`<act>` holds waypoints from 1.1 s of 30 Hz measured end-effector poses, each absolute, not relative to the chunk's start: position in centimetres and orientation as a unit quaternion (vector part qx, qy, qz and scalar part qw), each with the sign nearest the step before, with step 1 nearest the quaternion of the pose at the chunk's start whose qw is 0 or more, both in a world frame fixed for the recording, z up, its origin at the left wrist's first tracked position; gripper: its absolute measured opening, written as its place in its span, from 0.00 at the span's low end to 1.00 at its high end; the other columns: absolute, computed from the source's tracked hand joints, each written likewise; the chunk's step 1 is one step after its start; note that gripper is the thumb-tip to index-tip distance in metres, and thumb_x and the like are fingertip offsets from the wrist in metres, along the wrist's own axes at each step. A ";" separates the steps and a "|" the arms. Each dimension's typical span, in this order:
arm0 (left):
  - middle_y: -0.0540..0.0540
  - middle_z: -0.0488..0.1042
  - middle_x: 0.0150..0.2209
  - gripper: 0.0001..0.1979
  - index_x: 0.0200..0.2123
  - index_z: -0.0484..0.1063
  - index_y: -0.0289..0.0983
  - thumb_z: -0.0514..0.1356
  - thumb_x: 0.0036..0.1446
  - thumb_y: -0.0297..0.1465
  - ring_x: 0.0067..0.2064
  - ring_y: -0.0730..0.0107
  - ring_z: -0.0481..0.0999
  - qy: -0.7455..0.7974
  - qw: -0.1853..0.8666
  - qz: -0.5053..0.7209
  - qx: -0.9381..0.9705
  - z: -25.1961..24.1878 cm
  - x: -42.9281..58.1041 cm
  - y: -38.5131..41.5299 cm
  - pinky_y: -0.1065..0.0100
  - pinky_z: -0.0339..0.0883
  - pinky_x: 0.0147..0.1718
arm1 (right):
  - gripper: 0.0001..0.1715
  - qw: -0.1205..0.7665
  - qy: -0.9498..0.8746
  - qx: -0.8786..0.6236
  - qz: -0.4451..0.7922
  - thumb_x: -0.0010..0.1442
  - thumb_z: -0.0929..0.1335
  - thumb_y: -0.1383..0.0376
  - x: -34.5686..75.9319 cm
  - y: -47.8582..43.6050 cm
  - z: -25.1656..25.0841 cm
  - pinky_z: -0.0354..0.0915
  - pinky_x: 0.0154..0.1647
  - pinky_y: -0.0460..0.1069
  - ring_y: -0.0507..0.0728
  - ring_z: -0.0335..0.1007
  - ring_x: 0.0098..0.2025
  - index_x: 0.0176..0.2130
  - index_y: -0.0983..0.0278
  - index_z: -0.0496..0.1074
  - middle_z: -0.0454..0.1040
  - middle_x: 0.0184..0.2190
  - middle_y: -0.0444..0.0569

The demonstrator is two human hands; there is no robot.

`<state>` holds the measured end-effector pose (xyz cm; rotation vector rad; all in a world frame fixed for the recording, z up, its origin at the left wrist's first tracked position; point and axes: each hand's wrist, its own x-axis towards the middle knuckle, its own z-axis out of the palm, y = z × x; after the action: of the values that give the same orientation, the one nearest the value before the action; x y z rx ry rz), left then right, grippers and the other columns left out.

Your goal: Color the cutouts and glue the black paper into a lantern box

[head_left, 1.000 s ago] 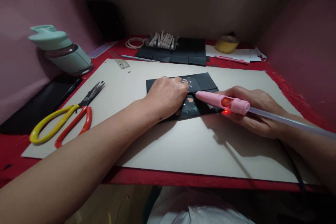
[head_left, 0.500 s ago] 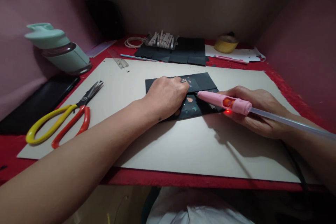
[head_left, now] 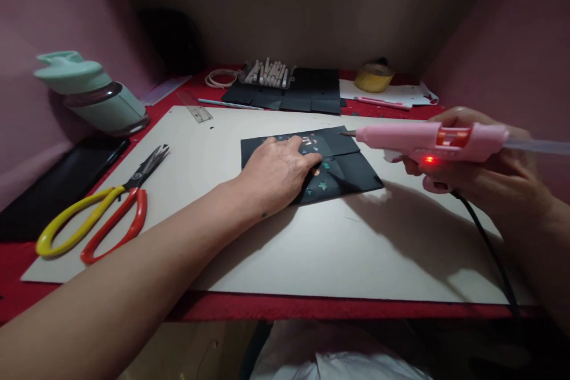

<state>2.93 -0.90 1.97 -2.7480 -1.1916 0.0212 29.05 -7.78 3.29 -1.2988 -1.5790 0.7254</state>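
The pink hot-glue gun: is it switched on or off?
It looks on: a red indicator light glows on the side of the pink hot-glue gun, held in the right hand.

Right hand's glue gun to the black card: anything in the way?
Nothing visible between the pink glue gun in the right hand and the right side of the black card. The left hand covers part of the card farther left. Whether the nozzle touches the card, I can't tell.
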 end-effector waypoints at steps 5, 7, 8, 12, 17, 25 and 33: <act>0.34 0.72 0.53 0.22 0.63 0.70 0.43 0.46 0.73 0.33 0.52 0.47 0.76 -0.410 0.038 0.034 -0.911 2.3 3.2 -1.6 0.50 0.68 0.50 | 0.16 0.557 -0.566 -0.468 0.388 0.47 0.76 0.68 27.9 -6.9 2.9 0.74 0.28 0.51 0.55 0.72 0.26 0.37 0.58 0.72 0.74 0.22 0.42; 0.33 0.70 0.56 0.22 0.63 0.70 0.40 0.47 0.72 0.31 0.53 0.45 0.74 -0.413 0.035 0.033 -0.910 2.4 3.4 -1.7 0.46 0.66 0.52 | 0.08 0.560 -0.573 -0.437 0.410 0.49 0.73 0.69 27.8 -6.5 3.0 0.78 0.37 0.56 0.54 0.71 0.25 0.32 0.60 0.74 0.73 0.21 0.43; 0.32 0.70 0.58 0.22 0.62 0.71 0.38 0.47 0.72 0.30 0.54 0.43 0.73 -0.412 0.031 0.026 -0.910 2.3 3.5 -1.7 0.45 0.65 0.53 | 0.03 0.556 -0.576 -0.431 0.417 0.50 0.72 0.69 27.8 -6.3 3.1 0.79 0.38 0.57 0.54 0.70 0.25 0.30 0.62 0.75 0.73 0.21 0.44; 0.33 0.73 0.53 0.19 0.53 0.79 0.34 0.50 0.68 0.26 0.55 0.46 0.69 -0.381 -0.030 -0.057 -0.922 1.2 3.1 -0.7 0.51 0.67 0.53 | 0.03 0.562 -0.557 -0.435 0.430 0.49 0.71 0.69 27.9 -5.8 3.2 0.79 0.35 0.58 0.54 0.69 0.23 0.25 0.64 0.77 0.73 0.18 0.46; 0.37 0.73 0.50 0.28 0.61 0.73 0.37 0.50 0.61 0.17 0.49 0.55 0.71 -0.341 -0.037 -0.135 -0.929 -0.1 2.5 0.4 0.54 0.69 0.50 | 0.03 0.566 -0.538 -0.435 0.448 0.49 0.71 0.70 28.0 -5.8 3.3 0.79 0.36 0.57 0.54 0.70 0.23 0.25 0.65 0.78 0.74 0.19 0.47; 0.37 0.72 0.45 0.28 0.59 0.75 0.44 0.49 0.62 0.19 0.44 0.56 0.68 -0.335 0.011 -0.094 -0.938 0.1 3.3 0.3 0.54 0.69 0.44 | 0.04 0.550 -0.554 -0.418 0.465 0.53 0.73 0.67 28.6 -5.8 3.0 0.77 0.40 0.56 0.53 0.70 0.26 0.27 0.65 0.77 0.74 0.21 0.46; 0.44 0.80 0.46 0.22 0.58 0.73 0.37 0.53 0.64 0.25 0.45 0.65 0.77 -0.435 -0.172 -0.241 -0.850 3.5 1.1 0.8 0.65 0.70 0.49 | 0.06 0.545 -0.559 -0.402 0.478 0.54 0.73 0.67 28.4 -6.2 3.1 0.77 0.41 0.57 0.54 0.70 0.26 0.26 0.66 0.77 0.73 0.21 0.46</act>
<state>1.12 0.82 3.47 -3.0098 -1.5405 -0.8538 28.36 -6.23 3.11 -0.9546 -1.3257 1.1344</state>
